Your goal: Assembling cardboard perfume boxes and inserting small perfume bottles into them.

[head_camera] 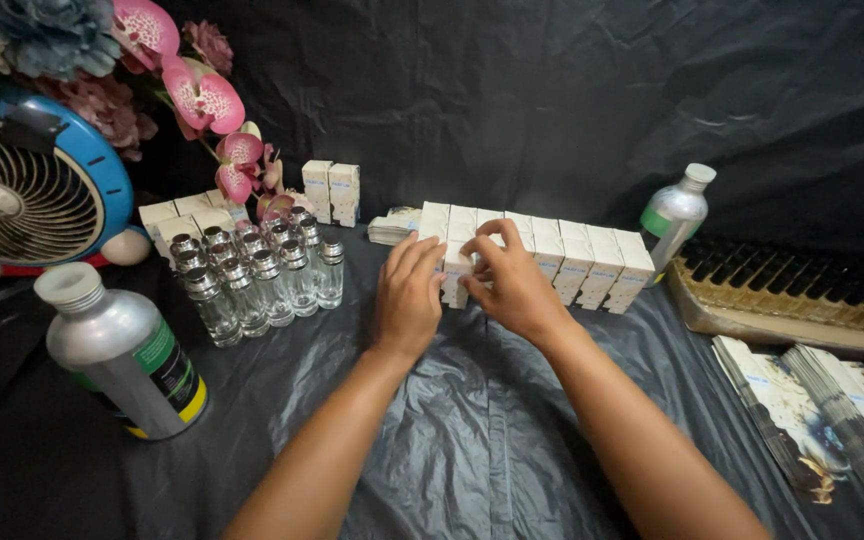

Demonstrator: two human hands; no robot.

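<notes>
Both hands work at the left end of a row of small white cartons (552, 250) that stands on the tabletop (472, 430), which is covered with black plastic sheeting. The left hand (407, 295) lies flat, its fingers (422, 255) together and extended, tips touching the front of the end carton (455, 272). The right hand (514, 285) curls over the same carton, its fingers (487, 235) clamped on the top and side. To the left, near the hands, stands a cluster of clear glass bottles with silver caps (252, 275). Behind them are more white cartons (187, 215) and two upright cartons (332, 192). A silver metal bottle (127, 355) lies at the near left, and a second metal bottle (674, 212) stands at the right end of the row. A tray of dark-capped bottles (782, 290) sits at the far right.
</notes>
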